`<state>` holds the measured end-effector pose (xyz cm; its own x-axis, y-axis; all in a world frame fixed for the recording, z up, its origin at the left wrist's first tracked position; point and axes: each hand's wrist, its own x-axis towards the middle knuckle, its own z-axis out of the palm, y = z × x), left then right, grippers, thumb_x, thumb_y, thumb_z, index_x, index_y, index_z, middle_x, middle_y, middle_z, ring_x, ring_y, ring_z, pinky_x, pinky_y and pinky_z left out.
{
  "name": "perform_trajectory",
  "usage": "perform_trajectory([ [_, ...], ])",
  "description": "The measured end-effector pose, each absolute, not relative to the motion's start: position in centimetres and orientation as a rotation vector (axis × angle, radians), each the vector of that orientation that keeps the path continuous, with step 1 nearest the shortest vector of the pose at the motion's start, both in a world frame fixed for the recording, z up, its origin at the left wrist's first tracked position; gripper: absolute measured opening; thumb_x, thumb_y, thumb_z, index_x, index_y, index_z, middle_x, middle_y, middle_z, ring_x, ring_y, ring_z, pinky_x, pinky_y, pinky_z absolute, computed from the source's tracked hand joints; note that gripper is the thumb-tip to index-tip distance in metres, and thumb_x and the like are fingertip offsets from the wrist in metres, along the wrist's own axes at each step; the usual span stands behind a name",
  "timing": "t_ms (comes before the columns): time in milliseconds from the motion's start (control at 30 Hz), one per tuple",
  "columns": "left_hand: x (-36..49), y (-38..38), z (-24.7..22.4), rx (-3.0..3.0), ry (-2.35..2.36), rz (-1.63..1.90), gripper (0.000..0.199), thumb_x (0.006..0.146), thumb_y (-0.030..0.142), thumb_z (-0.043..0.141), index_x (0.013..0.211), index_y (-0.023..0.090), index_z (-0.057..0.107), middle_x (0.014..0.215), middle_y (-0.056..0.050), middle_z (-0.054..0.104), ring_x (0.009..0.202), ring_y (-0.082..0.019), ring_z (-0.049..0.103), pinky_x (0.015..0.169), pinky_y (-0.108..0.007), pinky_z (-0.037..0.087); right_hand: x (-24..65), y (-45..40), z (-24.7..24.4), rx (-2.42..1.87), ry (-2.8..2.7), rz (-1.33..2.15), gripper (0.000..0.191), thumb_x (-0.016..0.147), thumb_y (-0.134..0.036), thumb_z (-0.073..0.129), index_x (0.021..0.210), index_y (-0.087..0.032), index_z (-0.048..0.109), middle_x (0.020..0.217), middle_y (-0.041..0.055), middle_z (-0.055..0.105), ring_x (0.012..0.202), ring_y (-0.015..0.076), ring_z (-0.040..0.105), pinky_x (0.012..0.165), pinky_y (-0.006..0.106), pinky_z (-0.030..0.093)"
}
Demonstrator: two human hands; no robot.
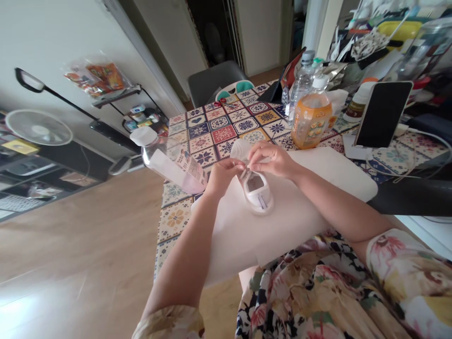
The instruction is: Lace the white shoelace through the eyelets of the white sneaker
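A white sneaker (262, 197) stands on a white sheet (233, 245), its heel towards me and its toe pointing away. Over its tongue and lacing, my left hand (226, 173) and my right hand (271, 159) meet almost fingertip to fingertip. Both hands are closed in a pinch on what looks like the white shoelace, though most of it is hidden by my fingers. Beyond them the pale toe of the shoe shows between the hands.
Left of the sheet is a clear bottle (176, 169) with a white cap and pink liquid. To the right stand an orange-labelled bottle (311, 117), a clear bottle (302, 77) and a phone (384, 114) on a stand. Red-handled scissors (226, 102) lie at the table's far end, before a grey chair (216, 80).
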<state>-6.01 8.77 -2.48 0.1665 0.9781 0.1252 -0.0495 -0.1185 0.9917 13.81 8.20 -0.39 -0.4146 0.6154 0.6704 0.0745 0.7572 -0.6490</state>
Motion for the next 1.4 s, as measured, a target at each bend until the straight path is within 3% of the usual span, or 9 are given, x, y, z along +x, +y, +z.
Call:
perform_trajectory([
  [300,-6.3,8.9,-2.5,1.680,1.213,1.186,0.007,0.068,0.026,0.070,0.068,0.019,0.071,0.063,0.001,0.067,0.060,-0.013,0.056,0.063,-0.026,0.042,15.5,7.9,1.0,-0.363,-2.119,0.950,0.017,0.079,-0.034,0.077,0.068,-0.021,0.072,0.073,0.0029,0.071,0.081,0.0184,0.062,0.080,0.035,0.047],
  [700,-6.4,8.7,-2.2,1.821,1.262,1.200,0.006,0.071,0.018,0.067,0.066,0.020,0.070,0.068,0.001,0.067,0.067,-0.015,0.058,0.070,-0.028,0.043,15.3,7.9,1.1,-0.364,-2.169,1.053,0.020,0.079,-0.036,0.076,0.069,-0.020,0.071,0.074,0.0027,0.070,0.079,0.0175,0.062,0.081,0.034,0.046],
  [800,-6.5,8.9,-2.4,1.829,1.243,1.192,0.002,0.072,0.021,0.070,0.070,0.019,0.068,0.071,0.000,0.066,0.070,-0.015,0.058,0.072,-0.028,0.042,15.3,8.0,1.0,-0.433,-2.138,1.060,0.017,0.080,-0.035,0.074,0.076,-0.019,0.070,0.082,0.0030,0.069,0.084,0.0176,0.061,0.083,0.033,0.045],
  [933,-6.9,8.6,-1.8,1.916,1.263,1.460,0.012,0.071,0.026,0.075,0.080,0.022,0.068,0.086,-0.002,0.066,0.085,-0.018,0.059,0.081,-0.032,0.043,15.3,8.2,0.7,-0.587,-2.181,0.904,0.018,0.077,-0.033,0.076,0.082,-0.019,0.066,0.083,0.0021,0.064,0.080,0.0161,0.057,0.075,0.029,0.045],
  [1000,-7.2,8.1,-1.1,2.052,1.188,1.518,0.011,0.075,0.033,0.074,0.074,0.023,0.069,0.086,-0.004,0.064,0.088,-0.021,0.058,0.086,-0.035,0.042,15.2,8.3,0.6,-0.623,-2.223,0.822,0.016,0.079,-0.031,0.073,0.078,-0.018,0.064,0.080,0.0021,0.063,0.078,0.0155,0.056,0.073,0.028,0.045],
  [1100,-7.7,7.5,-0.1,2.276,1.049,1.339,0.023,0.076,0.044,0.073,0.064,0.025,0.072,0.075,-0.005,0.063,0.080,-0.022,0.055,0.085,-0.039,0.041,15.1,8.3,0.7,-0.602,-2.230,0.784,0.016,0.084,-0.030,0.068,0.074,-0.018,0.064,0.078,0.0025,0.062,0.076,0.0150,0.056,0.072,0.028,0.044],
  [1267,-7.8,7.1,0.5,2.515,1.034,1.080,0.015,0.069,0.043,0.080,0.073,0.028,0.078,0.074,-0.005,0.064,0.080,-0.023,0.054,0.086,-0.042,0.035,15.3,7.6,1.1,-0.445,-2.129,1.061,0.024,0.084,-0.041,0.069,0.075,-0.019,0.065,0.079,0.0026,0.064,0.078,0.0157,0.058,0.077,0.032,0.046],
  [1400,-7.4,7.1,0.3,2.497,1.029,1.068,0.013,0.069,0.038,0.080,0.076,0.027,0.078,0.079,-0.005,0.066,0.082,-0.023,0.057,0.087,-0.042,0.036,16.1,7.4,1.1,-0.047,-1.879,1.413,0.053,0.067,-0.067,0.074,0.054,-0.021,0.052,0.058,-0.0004,0.056,0.061,0.0153,0.055,0.065,0.033,0.047],
])
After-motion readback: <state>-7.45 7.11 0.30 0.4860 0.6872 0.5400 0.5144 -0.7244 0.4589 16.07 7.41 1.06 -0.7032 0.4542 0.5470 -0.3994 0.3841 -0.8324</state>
